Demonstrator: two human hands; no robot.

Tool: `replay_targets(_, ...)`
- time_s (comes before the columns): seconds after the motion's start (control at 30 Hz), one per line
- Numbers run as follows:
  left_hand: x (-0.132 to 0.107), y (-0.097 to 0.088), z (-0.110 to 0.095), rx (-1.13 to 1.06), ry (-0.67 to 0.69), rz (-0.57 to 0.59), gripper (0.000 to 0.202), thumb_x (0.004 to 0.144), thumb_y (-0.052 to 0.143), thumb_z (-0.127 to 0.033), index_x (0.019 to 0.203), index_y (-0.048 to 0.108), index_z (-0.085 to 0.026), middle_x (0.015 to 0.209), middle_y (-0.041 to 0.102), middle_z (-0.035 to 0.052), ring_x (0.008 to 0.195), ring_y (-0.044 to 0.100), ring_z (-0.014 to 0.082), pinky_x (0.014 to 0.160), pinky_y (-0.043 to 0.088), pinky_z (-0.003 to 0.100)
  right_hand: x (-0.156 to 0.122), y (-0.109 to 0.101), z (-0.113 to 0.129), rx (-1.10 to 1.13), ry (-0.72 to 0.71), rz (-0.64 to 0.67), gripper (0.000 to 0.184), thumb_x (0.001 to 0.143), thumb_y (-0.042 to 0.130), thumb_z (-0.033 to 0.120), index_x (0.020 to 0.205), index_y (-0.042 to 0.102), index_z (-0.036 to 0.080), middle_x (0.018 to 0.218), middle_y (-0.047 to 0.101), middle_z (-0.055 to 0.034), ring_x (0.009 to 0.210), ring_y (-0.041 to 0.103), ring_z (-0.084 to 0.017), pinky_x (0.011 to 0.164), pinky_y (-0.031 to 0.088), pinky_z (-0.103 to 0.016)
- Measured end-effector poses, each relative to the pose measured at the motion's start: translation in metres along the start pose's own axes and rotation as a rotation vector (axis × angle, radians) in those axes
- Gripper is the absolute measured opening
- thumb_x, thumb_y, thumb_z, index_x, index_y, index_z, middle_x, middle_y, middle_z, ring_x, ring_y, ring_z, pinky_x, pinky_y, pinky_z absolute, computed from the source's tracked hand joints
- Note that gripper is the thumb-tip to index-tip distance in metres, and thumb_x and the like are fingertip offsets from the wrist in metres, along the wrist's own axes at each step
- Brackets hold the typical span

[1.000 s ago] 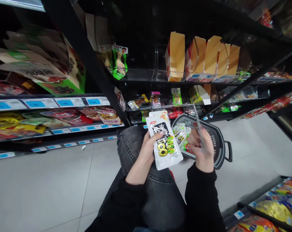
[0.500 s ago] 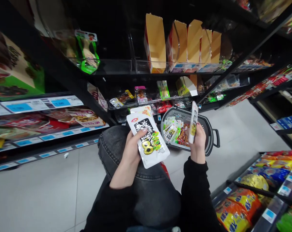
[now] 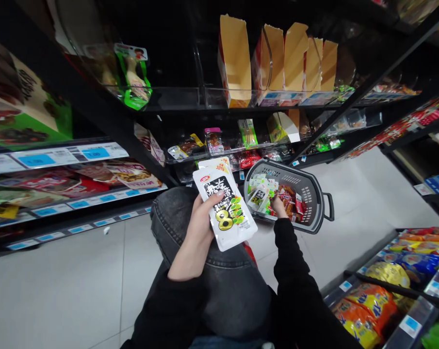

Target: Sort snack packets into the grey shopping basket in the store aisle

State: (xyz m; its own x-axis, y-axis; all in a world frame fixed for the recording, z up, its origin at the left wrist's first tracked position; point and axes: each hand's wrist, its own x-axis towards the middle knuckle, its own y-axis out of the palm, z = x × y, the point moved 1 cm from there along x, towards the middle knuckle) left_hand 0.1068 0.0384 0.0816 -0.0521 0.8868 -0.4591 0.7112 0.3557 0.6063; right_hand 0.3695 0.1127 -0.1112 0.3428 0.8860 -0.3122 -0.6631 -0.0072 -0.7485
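Note:
My left hand (image 3: 201, 220) is closed around a small stack of white snack packets (image 3: 228, 208), thumb on top. The front packet has black lettering panels, a gold "8" and green and orange pictures. One behind it shows an orange "30%". To the right, my right hand (image 3: 278, 207) reaches down into a grey shopping basket (image 3: 316, 213) on the floor. Its fingers are hidden among the contents, so whether they grip anything does not show. In the basket lie white-and-green packets (image 3: 260, 194) on the left and red-brown packets (image 3: 290, 198) on the right.
In front stands a black shelf rack with open cardboard display boxes (image 3: 235, 63) and a green hanging pack (image 3: 136, 82). More shelves with price tags (image 3: 73, 203) are at left. Orange and yellow bags (image 3: 368, 308) fill a low display at lower right. My bent knee is below my hands.
My right hand has moved from beside the left hand, where it held a white packet upright, down into the basket. That packet is no longer seen in its grip. My left hand keeps its stack.

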Motion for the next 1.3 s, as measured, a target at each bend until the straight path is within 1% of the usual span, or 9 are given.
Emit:
replay_targets(0.1, 0.002, -0.001, 0.002, -0.004, -0.01, -0.014, 0.049, 0.053, 0.076, -0.023, 0.099, 0.061, -0.012, 0.087, 0.07, 0.0091, 0.077, 0.067, 0.0269, 0.076, 0.054, 0.042, -0.014, -0.012, 0.032, 0.157, -0.068, 0.023, 0.016, 0.08, 0.041, 0.026, 0.081, 0.053, 0.015, 0.072, 0.059, -0.0048, 0.061, 0.052, -0.013, 0.061, 0.041, -0.024)
replay_targets(0.23, 0.003, -0.003, 0.005, 0.009, -0.018, -0.019, 0.049, 0.052, 0.076, -0.024, 0.097, 0.061, -0.013, 0.086, 0.07, 0.0091, 0.075, 0.066, 0.0264, 0.076, 0.053, 0.041, -0.081, -0.054, 0.108, 0.703, -0.431, 0.145, 0.026, 0.084, 0.042, 0.041, 0.078, 0.053, 0.019, 0.061, 0.051, 0.0018, 0.053, 0.045, -0.011, 0.052, 0.037, -0.022)
replay_targets(0.33, 0.002, -0.003, 0.005, 0.014, 0.003, -0.022, 0.047, 0.052, 0.076, -0.024, 0.095, 0.061, -0.012, 0.085, 0.07, 0.009, 0.074, 0.066, 0.0261, 0.074, 0.053, 0.04, -0.14, -0.08, 0.162, 0.657, -0.59, 0.234, 0.019, 0.079, 0.055, 0.038, 0.08, 0.054, 0.02, 0.061, 0.051, 0.0032, 0.055, 0.046, -0.01, 0.054, 0.037, -0.023)
replay_targets(0.43, 0.001, -0.004, 0.004, 0.006, 0.032, -0.029, 0.042, 0.051, 0.077, -0.024, 0.089, 0.063, -0.013, 0.082, 0.071, 0.0081, 0.074, 0.066, 0.0264, 0.072, 0.053, 0.039, -0.172, -0.084, 0.19, 0.47, -0.613, 0.194, 0.029, 0.066, 0.069, 0.033, 0.086, 0.053, 0.021, 0.066, 0.053, 0.0039, 0.059, 0.048, -0.011, 0.056, 0.037, -0.024)
replay_targets(0.67, 0.001, -0.004, 0.006, -0.027, 0.086, 0.001, 0.046, 0.052, 0.08, -0.03, 0.092, 0.064, -0.015, 0.088, 0.071, 0.0074, 0.078, 0.066, 0.0238, 0.074, 0.053, 0.035, -0.168, -0.065, 0.185, 0.5, -0.527, 0.248, 0.033, 0.063, 0.072, 0.033, 0.085, 0.051, 0.019, 0.072, 0.061, 0.001, 0.061, 0.055, -0.014, 0.055, 0.041, -0.025)
replay_targets(1.0, 0.001, -0.005, 0.004, -0.02, 0.024, 0.032, 0.042, 0.052, 0.078, -0.019, 0.091, 0.061, -0.014, 0.084, 0.071, 0.0068, 0.074, 0.066, 0.0249, 0.073, 0.054, 0.039, -0.139, -0.087, 0.162, 0.962, -0.394, 0.113, 0.023, 0.072, 0.065, 0.033, 0.09, 0.055, 0.021, 0.078, 0.062, -0.0009, 0.063, 0.056, -0.013, 0.056, 0.044, -0.026)
replay_targets(1.13, 0.0, -0.003, 0.002, -0.02, -0.001, 0.036, 0.045, 0.053, 0.077, -0.019, 0.094, 0.06, -0.014, 0.085, 0.07, 0.0074, 0.074, 0.067, 0.0257, 0.075, 0.053, 0.042, -0.135, -0.094, 0.152, 1.258, -0.339, 0.352, 0.013, 0.077, 0.056, 0.034, 0.077, 0.05, 0.022, 0.045, 0.035, 0.0087, 0.034, 0.026, -0.006, 0.038, 0.026, -0.021)
replay_targets(1.2, 0.0, -0.003, 0.001, -0.01, -0.002, 0.025, 0.046, 0.053, 0.077, -0.02, 0.096, 0.06, -0.014, 0.084, 0.07, 0.0076, 0.074, 0.067, 0.0261, 0.075, 0.053, 0.042, -0.135, -0.091, 0.145, 1.376, -0.324, 0.461, 0.016, 0.079, 0.053, 0.035, 0.073, 0.044, 0.023, 0.039, 0.017, 0.0124, 0.031, 0.006, -0.006, 0.034, 0.016, -0.02)
replay_targets(1.3, 0.001, -0.002, 0.001, -0.005, -0.003, 0.002, 0.048, 0.052, 0.078, -0.021, 0.096, 0.06, -0.013, 0.083, 0.07, 0.0074, 0.073, 0.067, 0.0262, 0.076, 0.053, 0.042, -0.136, -0.083, 0.135, 1.564, -0.386, 0.499, 0.022, 0.079, 0.055, 0.035, 0.072, 0.038, 0.024, 0.037, 0.006, 0.0147, 0.031, -0.007, -0.004, 0.032, 0.009, -0.02)
